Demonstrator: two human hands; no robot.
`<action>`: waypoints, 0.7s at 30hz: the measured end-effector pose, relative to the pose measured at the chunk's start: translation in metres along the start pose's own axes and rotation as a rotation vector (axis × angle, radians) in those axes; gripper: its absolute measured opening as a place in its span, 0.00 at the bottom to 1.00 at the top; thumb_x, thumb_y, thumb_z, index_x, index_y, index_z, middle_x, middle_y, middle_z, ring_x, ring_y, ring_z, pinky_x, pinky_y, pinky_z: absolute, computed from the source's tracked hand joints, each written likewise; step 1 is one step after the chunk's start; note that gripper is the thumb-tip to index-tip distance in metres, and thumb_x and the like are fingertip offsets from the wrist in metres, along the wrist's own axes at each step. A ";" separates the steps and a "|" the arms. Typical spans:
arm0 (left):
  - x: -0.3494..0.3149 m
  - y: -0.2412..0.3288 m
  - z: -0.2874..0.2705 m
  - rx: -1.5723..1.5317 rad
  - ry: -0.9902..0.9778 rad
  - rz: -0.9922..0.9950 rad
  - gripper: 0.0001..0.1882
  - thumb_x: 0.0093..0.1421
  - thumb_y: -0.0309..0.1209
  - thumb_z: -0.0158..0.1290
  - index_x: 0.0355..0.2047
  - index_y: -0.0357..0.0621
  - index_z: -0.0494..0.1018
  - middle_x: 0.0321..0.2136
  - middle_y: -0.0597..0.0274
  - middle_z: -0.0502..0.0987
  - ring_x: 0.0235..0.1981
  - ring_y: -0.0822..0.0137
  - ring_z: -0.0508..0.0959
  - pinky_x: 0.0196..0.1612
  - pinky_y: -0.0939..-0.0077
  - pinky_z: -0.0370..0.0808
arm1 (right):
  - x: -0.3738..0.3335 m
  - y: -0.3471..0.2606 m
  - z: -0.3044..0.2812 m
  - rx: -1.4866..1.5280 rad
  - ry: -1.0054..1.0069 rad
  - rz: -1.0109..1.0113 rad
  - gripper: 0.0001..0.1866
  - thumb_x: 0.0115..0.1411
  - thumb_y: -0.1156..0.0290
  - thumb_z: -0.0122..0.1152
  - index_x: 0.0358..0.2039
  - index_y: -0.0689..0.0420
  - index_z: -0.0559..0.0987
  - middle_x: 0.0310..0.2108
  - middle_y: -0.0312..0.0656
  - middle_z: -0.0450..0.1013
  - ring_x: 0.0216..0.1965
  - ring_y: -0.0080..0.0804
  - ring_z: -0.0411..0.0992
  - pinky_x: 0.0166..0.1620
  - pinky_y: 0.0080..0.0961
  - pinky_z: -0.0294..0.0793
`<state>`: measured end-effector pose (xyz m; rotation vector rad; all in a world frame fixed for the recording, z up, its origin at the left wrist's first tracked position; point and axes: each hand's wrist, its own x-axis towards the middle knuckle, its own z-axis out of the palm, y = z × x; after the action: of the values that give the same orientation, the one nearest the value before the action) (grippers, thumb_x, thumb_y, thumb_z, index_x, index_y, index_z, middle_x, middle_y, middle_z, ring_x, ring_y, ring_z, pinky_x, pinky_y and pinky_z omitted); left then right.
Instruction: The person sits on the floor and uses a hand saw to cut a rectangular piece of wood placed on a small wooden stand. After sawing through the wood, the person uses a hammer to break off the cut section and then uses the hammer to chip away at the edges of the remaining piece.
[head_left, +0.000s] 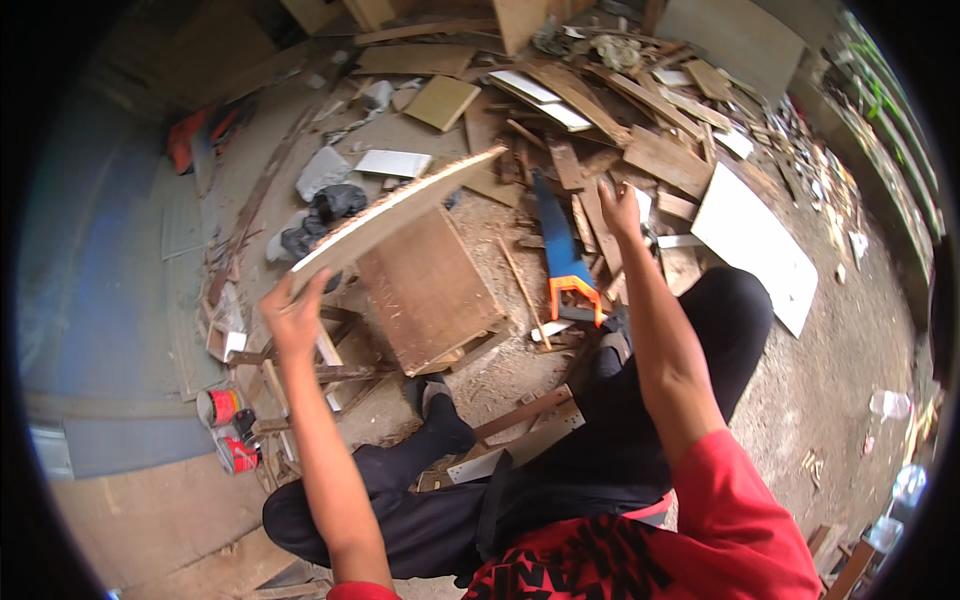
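My left hand (293,315) grips the lower left corner of a wooden board (400,212), holding it tilted on edge with its rough, splintered edge upward. Beneath the board stands a low brown wooden box-like stand (430,290). Out over the scrap pile is my right hand (622,212), its fingers curled; whether anything is in them I cannot make out. A white piece shows right beside it, and I cannot tell if the hand touches it. A handsaw (560,235) with a blue blade and an orange and black handle leans between the stand and my right forearm.
Wood offcuts (665,160) are heaped at the far side. A large white panel (755,245) lies to the right. Red cans (225,408) stand at the left, near a black plastic bag (335,203). Clear plastic bottles (890,404) are at the right edge. Wooden pieces (525,425) lie between my legs.
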<state>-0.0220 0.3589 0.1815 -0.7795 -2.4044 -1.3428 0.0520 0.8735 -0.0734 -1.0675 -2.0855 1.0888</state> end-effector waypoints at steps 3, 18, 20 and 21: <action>-0.003 0.038 -0.040 0.161 -0.109 0.023 0.11 0.62 0.25 0.61 0.43 0.30 0.80 0.37 0.59 0.84 0.39 0.74 0.79 0.46 0.76 0.75 | -0.066 0.054 -0.003 -0.355 -0.166 0.818 0.43 0.56 0.45 0.66 0.59 0.70 0.69 0.59 0.59 0.70 0.61 0.51 0.70 0.61 0.43 0.70; 0.043 0.063 -0.072 0.280 -0.605 0.021 0.16 0.54 0.20 0.64 0.45 0.38 0.81 0.42 0.55 0.84 0.45 0.64 0.83 0.50 0.71 0.77 | -0.069 0.188 0.028 -0.197 -0.139 0.605 0.14 0.53 0.65 0.63 0.32 0.65 0.81 0.28 0.49 0.79 0.30 0.42 0.80 0.32 0.35 0.78; 0.034 0.062 -0.067 0.234 -0.621 0.021 0.15 0.55 0.20 0.64 0.44 0.38 0.82 0.41 0.54 0.84 0.43 0.63 0.84 0.47 0.72 0.78 | -0.062 0.167 0.021 0.154 -0.135 0.804 0.12 0.56 0.65 0.65 0.25 0.61 0.78 0.19 0.42 0.74 0.17 0.33 0.73 0.19 0.31 0.70; 0.033 0.060 -0.063 0.204 -0.637 0.039 0.14 0.55 0.20 0.64 0.43 0.38 0.82 0.40 0.54 0.84 0.43 0.63 0.84 0.46 0.72 0.78 | -0.052 0.161 0.016 0.214 -0.125 0.841 0.13 0.57 0.65 0.68 0.23 0.58 0.76 0.16 0.38 0.70 0.13 0.29 0.68 0.14 0.30 0.65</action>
<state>-0.0157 0.3419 0.2730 -1.3430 -2.9085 -0.8966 0.1313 0.8807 -0.2234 -1.8639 -1.5430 1.7469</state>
